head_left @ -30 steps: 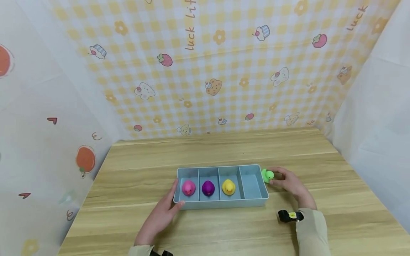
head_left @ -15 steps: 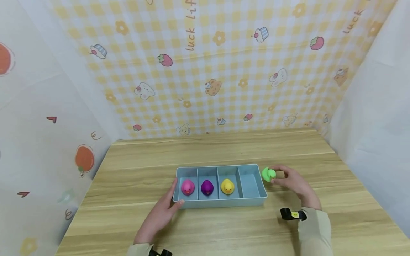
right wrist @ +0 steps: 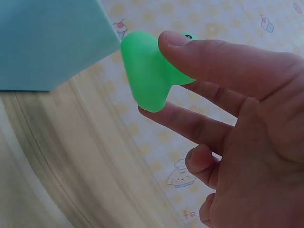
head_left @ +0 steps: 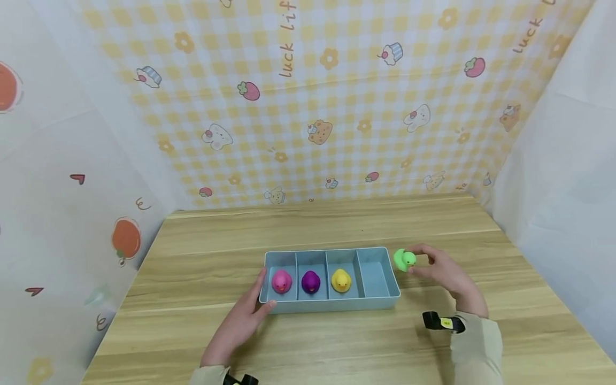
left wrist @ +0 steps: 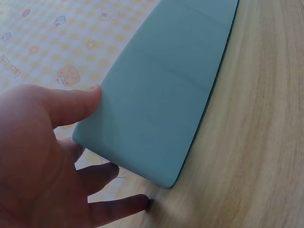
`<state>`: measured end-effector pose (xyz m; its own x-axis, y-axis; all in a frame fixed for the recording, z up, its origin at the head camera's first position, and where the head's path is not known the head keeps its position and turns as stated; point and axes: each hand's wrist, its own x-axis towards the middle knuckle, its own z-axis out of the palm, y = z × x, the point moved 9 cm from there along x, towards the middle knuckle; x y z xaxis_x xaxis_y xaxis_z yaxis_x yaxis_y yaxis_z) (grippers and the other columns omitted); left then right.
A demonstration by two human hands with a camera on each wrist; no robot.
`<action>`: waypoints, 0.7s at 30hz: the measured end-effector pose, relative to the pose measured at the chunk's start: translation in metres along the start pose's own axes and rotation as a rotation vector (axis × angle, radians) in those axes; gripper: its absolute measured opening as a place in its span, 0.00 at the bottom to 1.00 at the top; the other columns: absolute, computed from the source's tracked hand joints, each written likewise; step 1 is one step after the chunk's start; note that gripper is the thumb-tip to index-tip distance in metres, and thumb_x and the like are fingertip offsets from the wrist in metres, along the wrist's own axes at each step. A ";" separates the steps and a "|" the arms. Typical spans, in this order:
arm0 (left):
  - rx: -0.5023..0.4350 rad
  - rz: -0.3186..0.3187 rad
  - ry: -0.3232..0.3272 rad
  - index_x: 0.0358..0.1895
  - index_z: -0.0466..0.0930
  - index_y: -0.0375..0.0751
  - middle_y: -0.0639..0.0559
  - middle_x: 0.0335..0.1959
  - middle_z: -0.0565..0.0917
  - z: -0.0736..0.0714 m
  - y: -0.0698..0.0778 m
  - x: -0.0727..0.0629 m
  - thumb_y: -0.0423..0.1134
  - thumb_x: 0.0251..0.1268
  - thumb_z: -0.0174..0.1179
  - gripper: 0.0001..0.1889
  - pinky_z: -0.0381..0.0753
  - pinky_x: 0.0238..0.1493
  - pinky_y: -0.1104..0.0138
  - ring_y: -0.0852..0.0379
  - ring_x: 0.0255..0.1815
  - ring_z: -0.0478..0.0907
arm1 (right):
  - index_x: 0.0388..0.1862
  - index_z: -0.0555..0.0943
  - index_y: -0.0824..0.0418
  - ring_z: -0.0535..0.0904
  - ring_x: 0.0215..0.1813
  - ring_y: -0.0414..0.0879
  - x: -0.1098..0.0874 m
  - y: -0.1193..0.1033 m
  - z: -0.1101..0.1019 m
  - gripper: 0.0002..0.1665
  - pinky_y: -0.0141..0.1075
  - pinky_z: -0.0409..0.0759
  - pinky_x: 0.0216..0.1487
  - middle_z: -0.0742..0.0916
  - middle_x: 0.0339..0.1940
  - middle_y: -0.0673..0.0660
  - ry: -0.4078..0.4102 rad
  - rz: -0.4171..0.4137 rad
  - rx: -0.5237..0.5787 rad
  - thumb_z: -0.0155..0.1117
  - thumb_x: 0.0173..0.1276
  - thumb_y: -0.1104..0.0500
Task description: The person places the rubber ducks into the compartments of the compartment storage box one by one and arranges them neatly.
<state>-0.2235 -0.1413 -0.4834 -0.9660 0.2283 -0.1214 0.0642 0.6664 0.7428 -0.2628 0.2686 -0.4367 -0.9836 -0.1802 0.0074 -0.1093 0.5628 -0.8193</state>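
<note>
A light blue tray [head_left: 332, 306] with a row of compartments stands on the table. My left hand [head_left: 242, 321] holds its left end, thumb at the front corner and fingers along the short side. In the left wrist view the thumb presses near the rim of the tray wall [left wrist: 147, 95]. Just right of the tray, my right hand [head_left: 445, 274] pinches a green rubber duck [head_left: 404, 260] between thumb and fingers. The right wrist view shows the duck [right wrist: 148, 71] raised beside the tray's end. A pink duck [head_left: 281, 281], a purple duck [head_left: 310, 282] and a yellow duck [head_left: 341, 280] sit in separate compartments.
The rightmost compartment [head_left: 377, 275] holds no duck. Wooden table [head_left: 337, 342] surrounds the tray. A checked, patterned cloth [head_left: 289, 107] hangs behind it, with white sheets at the left [head_left: 58, 160] and right [head_left: 572, 176].
The green duck and my right hand have moved slightly right and up from the tray's end, so more of the duck shows. My left hand stays at the tray's left end.
</note>
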 end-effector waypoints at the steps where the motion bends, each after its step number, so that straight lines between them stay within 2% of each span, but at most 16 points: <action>1: -0.002 -0.004 -0.002 0.77 0.39 0.59 0.44 0.77 0.52 0.000 0.000 0.000 0.54 0.71 0.51 0.39 0.53 0.70 0.39 0.35 0.74 0.52 | 0.55 0.77 0.64 0.63 0.66 0.64 0.000 -0.001 0.000 0.24 0.65 0.58 0.64 0.79 0.58 0.67 -0.001 -0.004 -0.006 0.69 0.60 0.58; 7: -0.009 -0.018 -0.009 0.77 0.39 0.60 0.43 0.77 0.52 0.001 0.001 0.000 0.53 0.71 0.51 0.39 0.53 0.70 0.38 0.34 0.74 0.51 | 0.53 0.78 0.63 0.68 0.62 0.62 0.000 -0.014 0.004 0.24 0.61 0.62 0.61 0.81 0.56 0.64 -0.016 -0.053 -0.053 0.71 0.59 0.57; 14: -0.006 -0.025 -0.006 0.77 0.39 0.61 0.43 0.77 0.52 0.001 0.000 0.000 0.53 0.71 0.51 0.38 0.54 0.69 0.37 0.33 0.74 0.51 | 0.51 0.79 0.58 0.70 0.54 0.59 0.004 -0.022 0.010 0.23 0.48 0.65 0.51 0.82 0.55 0.61 -0.031 -0.077 -0.078 0.73 0.57 0.57; 18: -0.004 -0.025 0.001 0.77 0.39 0.61 0.43 0.77 0.52 0.001 -0.001 0.000 0.53 0.71 0.51 0.39 0.54 0.69 0.37 0.34 0.74 0.52 | 0.49 0.79 0.55 0.71 0.51 0.54 0.007 -0.028 0.015 0.21 0.46 0.65 0.50 0.83 0.53 0.58 -0.036 -0.113 -0.077 0.73 0.56 0.58; 21: -0.006 -0.031 0.000 0.77 0.38 0.62 0.44 0.77 0.52 0.001 -0.001 0.000 0.52 0.71 0.52 0.39 0.53 0.70 0.38 0.35 0.74 0.52 | 0.48 0.79 0.54 0.71 0.52 0.55 0.009 -0.033 0.019 0.21 0.46 0.65 0.50 0.83 0.53 0.57 -0.050 -0.135 -0.079 0.73 0.56 0.58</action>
<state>-0.2237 -0.1414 -0.4852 -0.9676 0.2073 -0.1442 0.0327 0.6690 0.7426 -0.2653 0.2330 -0.4207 -0.9511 -0.2970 0.0846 -0.2530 0.5922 -0.7650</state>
